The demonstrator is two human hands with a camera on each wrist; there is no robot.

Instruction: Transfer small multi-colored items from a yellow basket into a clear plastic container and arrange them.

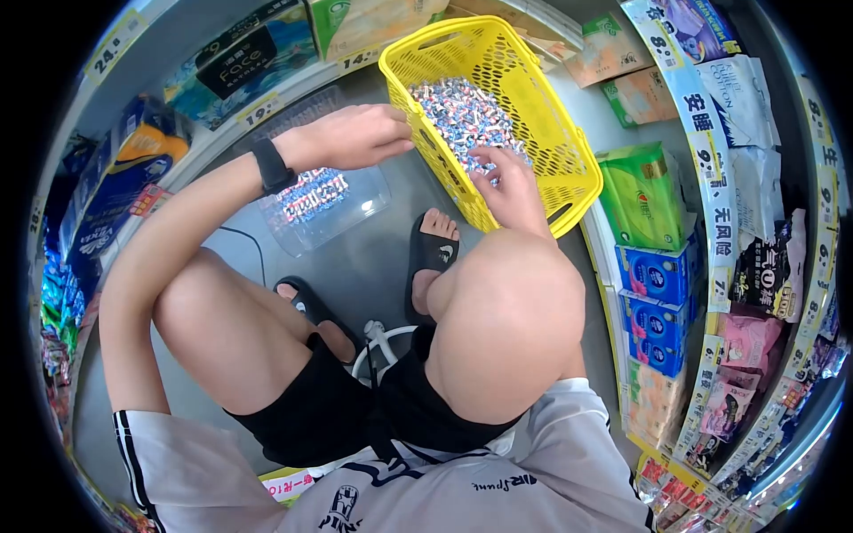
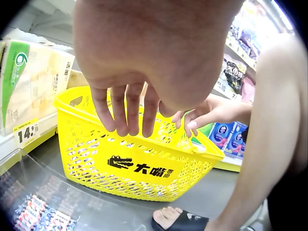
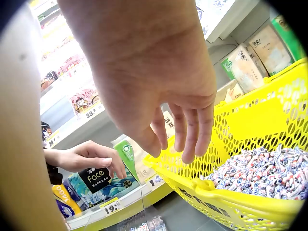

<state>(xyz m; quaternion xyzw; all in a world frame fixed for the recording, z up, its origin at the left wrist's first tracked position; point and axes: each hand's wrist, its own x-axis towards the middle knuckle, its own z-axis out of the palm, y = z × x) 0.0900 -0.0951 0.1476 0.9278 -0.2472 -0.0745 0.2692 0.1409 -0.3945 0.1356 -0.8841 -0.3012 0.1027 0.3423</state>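
A yellow plastic basket [image 1: 569, 191] on the floor holds a heap of small wrapped candies [image 1: 466, 111] in blue, white and red. My left hand [image 1: 360, 136], with a black band on its wrist, hangs beside the basket's left rim. Its fingers [image 2: 120, 108] point down loosely, with nothing seen in them. Over the basket's near end is my right hand [image 1: 514, 188], fingers relaxed and bent downward above the candies. The right wrist view shows nothing between those fingers [image 3: 190, 134]. Below my left forearm, a clear plastic container [image 1: 342, 222] holds more candies of the same look.
Shelves with tissue packs [image 1: 240, 67] curve along the left and back. On the right, green packs [image 1: 641, 195] and blue packs [image 1: 656, 333] stand close to the basket. My sandalled foot [image 1: 435, 253] is near the basket's front corner. A thin cable [image 1: 253, 238] lies on the floor.
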